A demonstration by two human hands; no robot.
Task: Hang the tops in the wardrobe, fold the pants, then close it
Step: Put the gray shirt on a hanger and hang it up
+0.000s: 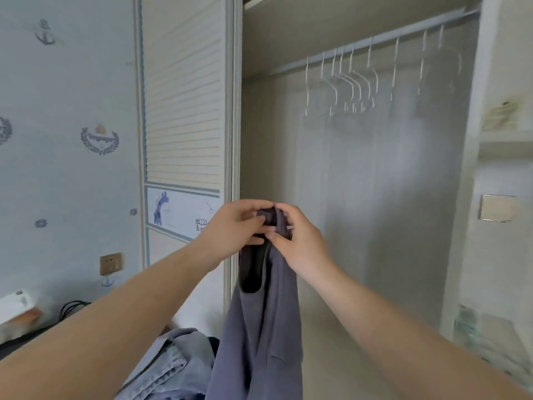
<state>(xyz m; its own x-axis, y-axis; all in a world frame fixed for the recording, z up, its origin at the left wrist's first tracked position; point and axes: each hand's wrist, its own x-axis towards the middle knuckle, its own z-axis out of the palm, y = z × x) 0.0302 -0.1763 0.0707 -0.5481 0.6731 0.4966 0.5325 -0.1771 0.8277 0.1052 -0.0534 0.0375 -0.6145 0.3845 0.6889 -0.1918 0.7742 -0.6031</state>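
Head view shows a slate-grey garment [259, 327] at lower centre of the frame, bunched at its top and hanging limp, a dark opening gaping just under the grip. Left hand [236, 226] and right hand [297, 235] both pinch that bunched top, fingers curled. Pale denim clothes [170, 362] lie lower left. White hangers [352, 82] hang on the rail [375, 41] in the open wardrobe, upper right.
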